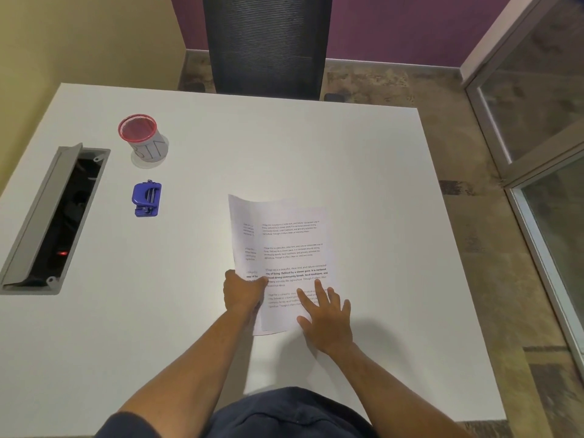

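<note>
White desk (pixel 347 169): L hand (pixel 241 290) grips "Village life" printout (pixel 284 241), R hand (pixel 328 314) presses.

Bright even overhead light — soft shadows, wide-angle edge distortion.

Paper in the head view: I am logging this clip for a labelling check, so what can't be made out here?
- Head view: small print on the paper is too fine and blurred to read.
- The left hand covers the paper's near left edge; its fingertips are hidden.
- Sheet count: edges too thin to tell.
- The cable box contents: lost in shadow.
</note>
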`<action>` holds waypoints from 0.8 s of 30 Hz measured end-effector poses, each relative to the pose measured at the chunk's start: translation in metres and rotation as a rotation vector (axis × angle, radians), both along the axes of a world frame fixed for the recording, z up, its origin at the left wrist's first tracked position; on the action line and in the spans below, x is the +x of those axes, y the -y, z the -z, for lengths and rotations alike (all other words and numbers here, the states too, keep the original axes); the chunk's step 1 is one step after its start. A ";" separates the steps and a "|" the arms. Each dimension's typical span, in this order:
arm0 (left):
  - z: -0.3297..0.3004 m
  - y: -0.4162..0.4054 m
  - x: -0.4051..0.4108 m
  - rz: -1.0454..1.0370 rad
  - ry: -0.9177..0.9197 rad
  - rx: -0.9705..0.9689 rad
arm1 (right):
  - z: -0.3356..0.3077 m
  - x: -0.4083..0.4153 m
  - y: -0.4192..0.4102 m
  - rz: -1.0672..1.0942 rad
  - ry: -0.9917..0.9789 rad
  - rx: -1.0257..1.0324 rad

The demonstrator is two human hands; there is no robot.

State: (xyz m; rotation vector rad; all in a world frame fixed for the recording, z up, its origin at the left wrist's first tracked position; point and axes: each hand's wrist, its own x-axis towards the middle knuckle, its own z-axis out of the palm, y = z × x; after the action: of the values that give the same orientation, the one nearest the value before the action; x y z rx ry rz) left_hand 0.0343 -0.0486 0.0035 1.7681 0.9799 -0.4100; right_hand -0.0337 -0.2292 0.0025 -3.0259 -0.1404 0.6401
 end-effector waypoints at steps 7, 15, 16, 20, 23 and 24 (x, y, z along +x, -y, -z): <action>0.004 -0.010 -0.001 -0.010 0.063 -0.013 | 0.005 0.000 0.004 -0.019 0.027 0.017; 0.001 -0.010 -0.005 0.109 0.149 -0.063 | 0.013 -0.006 0.009 -0.015 0.094 0.128; 0.001 -0.009 -0.006 0.142 0.179 -0.105 | 0.014 -0.006 0.010 -0.018 0.096 0.145; -0.003 -0.008 -0.008 0.246 0.286 -0.238 | 0.020 -0.002 0.018 0.026 -0.051 0.213; -0.008 -0.011 -0.007 0.281 0.338 -0.271 | 0.024 0.000 0.025 0.121 -0.109 0.294; -0.013 -0.012 -0.006 0.301 0.356 -0.288 | 0.023 0.000 0.025 0.182 -0.084 0.352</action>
State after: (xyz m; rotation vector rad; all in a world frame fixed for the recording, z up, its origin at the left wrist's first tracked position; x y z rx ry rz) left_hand 0.0278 -0.0370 0.0165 1.6511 0.3842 -0.3854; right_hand -0.0333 -0.2546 -0.0205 -2.6322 0.0247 0.6468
